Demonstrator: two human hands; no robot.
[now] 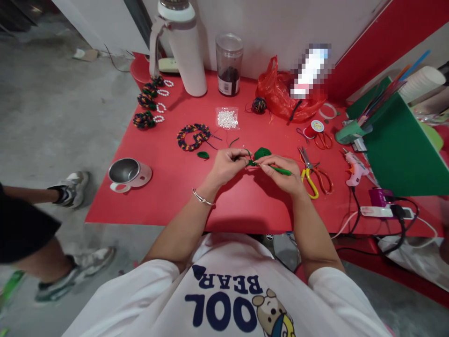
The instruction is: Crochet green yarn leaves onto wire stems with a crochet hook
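Note:
Over the red table, my left hand (229,164) pinches a small piece of green crochet work (251,163), with a strand of green yarn running by its fingers. A crochet hook with a green handle (280,171) is gripped in my right hand (282,175), its tip meeting the green piece. Just behind the hands lies a ball of green yarn (262,153). To the left are a finished green leaf shape (202,155) and a curled multicoloured crocheted strip (187,137). A bag of white beads (227,118) rests farther back.
A steel-lined mug (129,174) stands at left, below several crocheted pieces with bead loops (144,120). A white flask (187,51) and dark cup (229,65) stand behind. Yellow-handled pliers (309,182), scissors (322,180), a pink glue gun (356,168) and cables lie right. Another person's legs show at left.

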